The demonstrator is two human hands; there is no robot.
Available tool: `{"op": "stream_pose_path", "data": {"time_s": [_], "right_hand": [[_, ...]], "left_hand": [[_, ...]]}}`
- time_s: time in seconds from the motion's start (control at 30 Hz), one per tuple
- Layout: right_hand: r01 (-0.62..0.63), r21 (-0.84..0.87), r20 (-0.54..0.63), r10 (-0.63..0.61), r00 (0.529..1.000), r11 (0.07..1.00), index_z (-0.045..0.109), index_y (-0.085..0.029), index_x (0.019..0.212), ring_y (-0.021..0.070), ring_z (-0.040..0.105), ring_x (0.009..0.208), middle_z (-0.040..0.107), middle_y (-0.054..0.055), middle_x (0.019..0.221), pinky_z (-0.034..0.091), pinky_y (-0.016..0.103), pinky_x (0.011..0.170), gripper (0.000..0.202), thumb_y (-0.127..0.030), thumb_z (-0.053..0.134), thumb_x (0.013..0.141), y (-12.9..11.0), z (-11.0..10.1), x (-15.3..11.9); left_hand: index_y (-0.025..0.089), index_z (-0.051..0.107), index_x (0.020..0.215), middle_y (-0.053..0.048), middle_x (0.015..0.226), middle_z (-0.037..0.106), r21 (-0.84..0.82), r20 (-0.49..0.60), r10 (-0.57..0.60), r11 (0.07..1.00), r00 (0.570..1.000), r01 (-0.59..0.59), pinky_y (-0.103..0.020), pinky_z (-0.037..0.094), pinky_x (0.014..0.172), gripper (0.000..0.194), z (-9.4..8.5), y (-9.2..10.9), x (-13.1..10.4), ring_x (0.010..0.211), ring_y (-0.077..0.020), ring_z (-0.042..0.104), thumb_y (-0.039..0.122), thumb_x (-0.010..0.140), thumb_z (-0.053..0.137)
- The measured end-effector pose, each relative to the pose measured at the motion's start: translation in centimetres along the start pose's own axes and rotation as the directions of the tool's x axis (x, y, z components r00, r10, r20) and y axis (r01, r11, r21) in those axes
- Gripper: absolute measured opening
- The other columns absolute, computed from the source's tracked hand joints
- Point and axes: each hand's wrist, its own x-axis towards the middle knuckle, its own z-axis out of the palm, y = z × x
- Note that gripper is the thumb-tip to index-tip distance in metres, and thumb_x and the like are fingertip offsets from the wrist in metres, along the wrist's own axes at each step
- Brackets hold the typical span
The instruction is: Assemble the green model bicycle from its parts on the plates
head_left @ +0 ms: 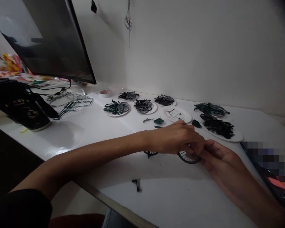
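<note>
Low over the white table, my left hand (180,137) reaches across with its fingers closed on a small model bicycle. One spoked wheel (190,157) shows below the fingers, and part of a second wheel (151,153) shows under my left wrist; my left hand and forearm hide the frame between. My right hand (217,155) meets the left at the near wheel, its thumb and fingers pinched at the same bicycle. Just beyond the hands lie a dark green tray-shaped piece (159,121), another dark green piece (196,123) and a small grey piece (147,120).
Several plates of bicycle parts stand along the wall, including a black pile (219,128) and a white plate (186,117) with thin pieces. An L-shaped piece (137,185) lies in front. Left are a black tumbler (21,106), wire-like frames (73,104) and a monitor (59,41).
</note>
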Motion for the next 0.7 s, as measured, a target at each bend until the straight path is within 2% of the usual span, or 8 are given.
{"op": "stream_pose_path", "data": {"time_s": [0.13,0.3,0.5,0.57,0.7], "right_hand": [[-0.027,-0.033,0.025,0.028,0.999,0.999,0.071,-0.021,0.081,0.0147,0.065,0.081,0.073,0.001,0.083,0.052,0.014,0.07,0.033,-0.035,0.093,0.059,0.3,0.0,-0.2],[-0.034,-0.08,0.073,0.04,0.997,0.996,0.074,-0.022,0.087,0.0186,0.066,0.088,0.074,0.004,0.09,0.053,0.019,0.075,0.032,-0.04,0.089,0.064,0.2,0.3,-0.9],[-0.036,-0.101,0.123,0.048,0.991,0.994,0.075,-0.022,0.082,0.0195,0.066,0.086,0.075,0.005,0.087,0.053,0.021,0.074,0.026,-0.041,0.087,0.068,0.1,0.3,-1.2],[-0.034,-0.107,0.111,0.046,0.993,0.994,0.075,-0.023,0.083,0.0197,0.066,0.085,0.074,0.005,0.09,0.054,0.022,0.075,0.028,-0.043,0.086,0.068,0.0,0.0,-1.1],[0.03,-0.086,-0.014,-0.031,0.999,0.996,0.075,-0.026,0.097,0.0189,0.068,0.088,0.075,0.005,0.102,0.056,0.018,0.076,0.042,-0.045,0.089,0.062,0.1,-0.6,-0.6]], "left_hand": [[0.02,0.062,0.089,-0.002,0.097,0.073,-0.028,0.024,0.043,0.999,0.999,-0.043,-0.036,0.039,0.094,0.019,-0.4,0.0,-0.3,0.095,-0.0174,0.063,0.005,0.093,0.051],[0.025,0.063,0.084,0.002,0.092,0.074,-0.13,0.078,0.056,0.99,0.995,-0.046,-0.034,0.046,0.096,0.029,-1.3,0.9,-0.4,0.092,-0.0167,0.068,-0.003,0.085,0.055],[0.025,0.062,0.084,0.002,0.088,0.074,-0.15,0.152,0.075,0.987,0.986,-0.052,-0.033,0.048,0.093,0.025,-2.1,1.4,-0.4,0.093,-0.0164,0.067,0.001,0.09,0.057],[0.026,0.063,0.086,0.004,0.09,0.074,-0.117,0.132,0.07,0.992,0.989,-0.054,-0.032,0.047,0.095,0.024,-2.2,1.5,-0.4,0.097,-0.0153,0.066,0.003,0.092,0.057],[0.025,0.064,0.094,0.003,0.104,0.072,0.023,-0.047,0.001,1.0,0.999,0.0,-0.031,0.044,0.096,0.012,-1.6,1.8,-0.4,0.103,-0.0154,0.062,0.014,0.097,0.058]]}}
